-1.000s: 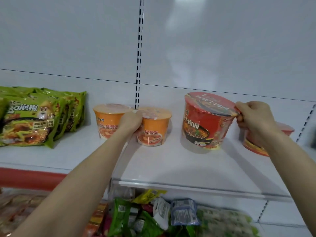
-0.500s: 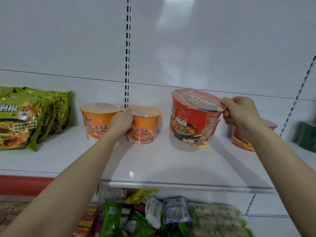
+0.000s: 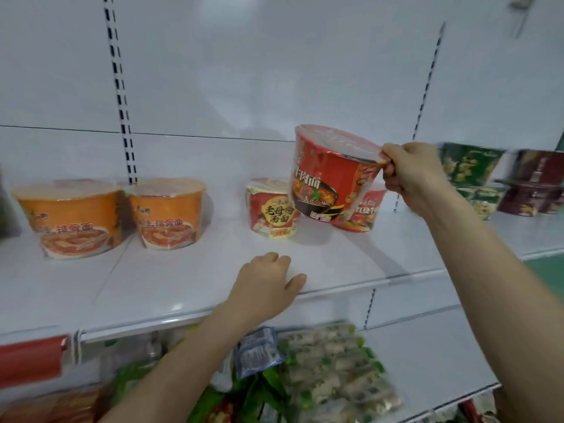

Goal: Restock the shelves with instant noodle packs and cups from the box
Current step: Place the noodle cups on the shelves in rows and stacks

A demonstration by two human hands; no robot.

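Red and glossy in its clear wrap, the big noodle bowl (image 3: 331,181) is tilted above the middle of the white shelf (image 3: 183,288), its left rim higher than its right. Our right hand (image 3: 410,178) has it by the right edge of the rim, fingers (image 3: 399,152) curled tight and thumb pinching from below — we cannot tell whether the base touches the shelf or hangs just clear of it. Partly hidden behind the bowl stand two smaller cups: a red-and-yellow cup (image 3: 270,209) to its left and a red cup (image 3: 367,213) showing at its lower right, both upright on the shelf. Our left hand (image 3: 265,288) is low over the front part of the same shelf, near the edge, holding nothing; its fingers (image 3: 274,259) are loosely bent, the thumb spread to the right, and we cannot say for certain that it rests on the surface. Farther left an orange cup (image 3: 70,218) and a second orange cup (image 3: 168,213) stand side by side, just about touching, below the slotted upright (image 3: 122,117) of the back wall. To the far right, on the neighbouring section, green bowls (image 3: 470,166) and dark red bowls (image 3: 537,184) are stacked two high, all blurred. Under the shelf we see a jumble of packets — a pale, green-speckled pack (image 3: 329,367) and a blue-and-white sachet (image 3: 258,351) among them, with a red strip (image 3: 30,358) along the shelf front at the lower left.
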